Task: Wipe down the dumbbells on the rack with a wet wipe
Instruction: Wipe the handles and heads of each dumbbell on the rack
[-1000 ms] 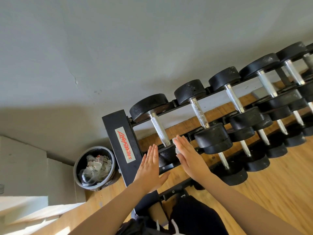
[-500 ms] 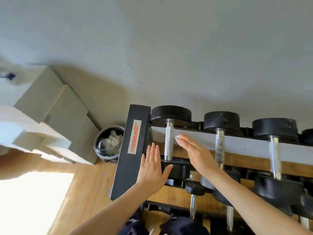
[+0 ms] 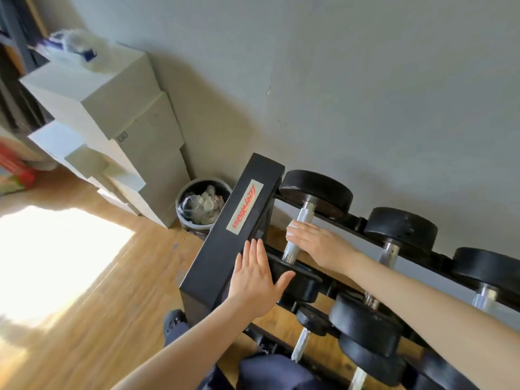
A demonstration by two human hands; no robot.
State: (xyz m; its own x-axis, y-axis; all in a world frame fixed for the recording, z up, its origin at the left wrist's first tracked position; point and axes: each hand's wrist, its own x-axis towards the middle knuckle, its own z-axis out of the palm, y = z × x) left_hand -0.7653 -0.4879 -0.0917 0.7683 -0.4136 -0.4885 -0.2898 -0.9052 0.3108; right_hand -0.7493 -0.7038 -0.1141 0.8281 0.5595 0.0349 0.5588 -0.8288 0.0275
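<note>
Pressing white wipe (image 3: 290, 231) on knurled chrome handle (image 3: 298, 235).

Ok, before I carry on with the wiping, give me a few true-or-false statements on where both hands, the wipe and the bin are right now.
1. The right hand lies flat with straight fingers against the handle of the end dumbbell on the top tier. True.
2. The wet wipe lies on the floor. False: a white bit of it shows under the right hand's fingertips, at the handle.
3. The left hand grips a dumbbell handle. False: it rests open on the front edge of the rack's end panel.
4. The bin beside the rack holds crumpled white waste. True.
5. The rack stands in the middle of the room. False: it stands along the grey wall.
</note>
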